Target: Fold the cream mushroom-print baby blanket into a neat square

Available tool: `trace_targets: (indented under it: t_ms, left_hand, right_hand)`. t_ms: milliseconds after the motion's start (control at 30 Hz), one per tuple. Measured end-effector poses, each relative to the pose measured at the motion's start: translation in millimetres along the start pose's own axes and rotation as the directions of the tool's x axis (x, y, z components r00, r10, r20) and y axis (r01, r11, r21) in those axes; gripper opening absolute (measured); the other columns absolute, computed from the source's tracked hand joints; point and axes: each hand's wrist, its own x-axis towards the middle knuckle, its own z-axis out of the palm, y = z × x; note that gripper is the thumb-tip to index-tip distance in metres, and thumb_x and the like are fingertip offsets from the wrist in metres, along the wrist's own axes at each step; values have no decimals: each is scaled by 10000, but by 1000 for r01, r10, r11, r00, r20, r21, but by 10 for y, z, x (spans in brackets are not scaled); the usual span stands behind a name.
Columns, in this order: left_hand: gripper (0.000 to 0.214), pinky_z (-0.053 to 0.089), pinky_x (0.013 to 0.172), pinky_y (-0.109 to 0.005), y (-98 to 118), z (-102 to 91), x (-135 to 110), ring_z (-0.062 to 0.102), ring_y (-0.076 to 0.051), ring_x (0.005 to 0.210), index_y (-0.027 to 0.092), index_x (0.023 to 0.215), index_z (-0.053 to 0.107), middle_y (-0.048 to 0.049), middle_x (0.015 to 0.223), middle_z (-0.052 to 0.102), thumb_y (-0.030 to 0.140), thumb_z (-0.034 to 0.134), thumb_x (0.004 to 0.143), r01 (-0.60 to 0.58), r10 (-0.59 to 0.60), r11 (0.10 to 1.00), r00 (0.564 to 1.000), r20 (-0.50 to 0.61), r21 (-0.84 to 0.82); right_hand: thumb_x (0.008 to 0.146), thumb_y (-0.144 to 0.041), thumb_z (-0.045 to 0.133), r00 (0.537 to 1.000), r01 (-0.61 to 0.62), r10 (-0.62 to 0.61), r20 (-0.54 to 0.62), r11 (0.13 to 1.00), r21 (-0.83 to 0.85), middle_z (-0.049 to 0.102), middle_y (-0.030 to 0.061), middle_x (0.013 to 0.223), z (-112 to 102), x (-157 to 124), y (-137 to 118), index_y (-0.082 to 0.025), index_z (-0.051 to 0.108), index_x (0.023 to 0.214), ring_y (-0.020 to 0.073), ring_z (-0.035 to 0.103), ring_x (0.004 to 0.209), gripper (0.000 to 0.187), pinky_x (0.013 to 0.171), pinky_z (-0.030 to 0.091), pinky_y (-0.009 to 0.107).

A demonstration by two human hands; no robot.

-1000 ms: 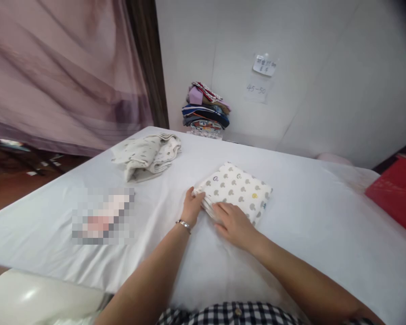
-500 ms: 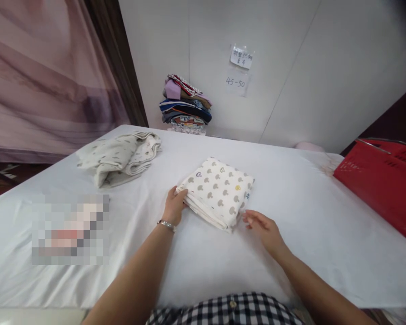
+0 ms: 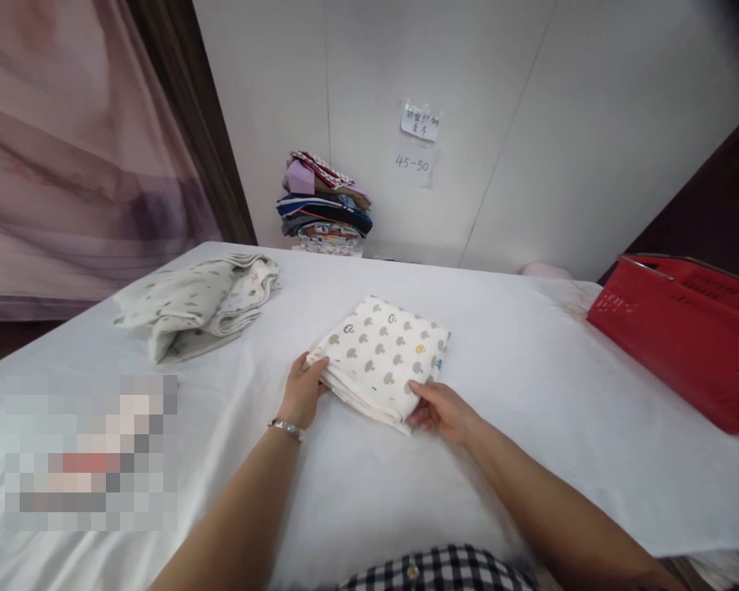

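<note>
Left hand and right hand both grip a folded white cloth, printed with grey mushroom-like shapes; it lies between them and extends beyond their fingers on a white-covered table. From left to right: a pixelated item, too obscured to identify, is left of the left hand and nearer the wearer. Beyond and left of that hand lies a crumpled pale cloth with small dark marks. The left hand, bracelet at its wrist, holds the folded cloth's left corner, thumb on top. Well beyond it rises a fabric stack. The right hand clasps the near right corner, thumb above, fingers curled at the edge. Well to its right is a red basket.
</note>
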Motion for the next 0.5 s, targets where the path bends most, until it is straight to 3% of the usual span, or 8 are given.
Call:
trace_targets:
  t_ms: [133,300,367,433,500]
  left_hand:
    - [624,524,616,-288,-17,-10,19,604,-152,749,162,1278,374,-132,1064,585,186,636,712,10,-9,1000,1000,-29,23]
    - [629,523,625,-294,5,5,12,599,-150,742,165,1289,369,-132,1074,579,181,626,715,8,-6,999,999,-38,44]
    - [612,523,647,-303,23,14,2,600,-154,759,163,1278,383,-123,1050,586,176,624,714,21,-19,999,999,-44,37]
    - [600,522,677,-315,35,19,-7,602,-159,779,165,1257,407,-110,1022,592,173,635,703,28,-26,999,999,-45,28]
    - [581,520,699,-330,38,20,-10,602,-163,789,167,1232,432,-100,1000,595,174,646,692,27,-27,999,999,-40,23]
  right_hand:
    - [694,-336,663,973,176,-182,-139,983,-55,551,-28,494,-32,68,79,-149,548,757,70,481,383,228,340,317,159]
    - [681,-405,648,993,31,-53,-102,977,-211,590,-7,529,-100,2,80,-166,533,747,87,484,376,273,331,293,179]
    - [702,-465,619,996,46,-63,-62,968,-247,622,20,602,-162,-11,43,-165,529,728,92,509,405,314,354,326,187]
    - [732,-509,567,985,130,-156,-76,954,-271,617,27,628,-271,23,1,-162,525,696,97,521,435,351,383,355,197]
    - [751,-491,534,931,245,-316,-185,914,-324,616,31,686,-428,118,-43,-162,552,750,106,535,494,330,419,381,206]
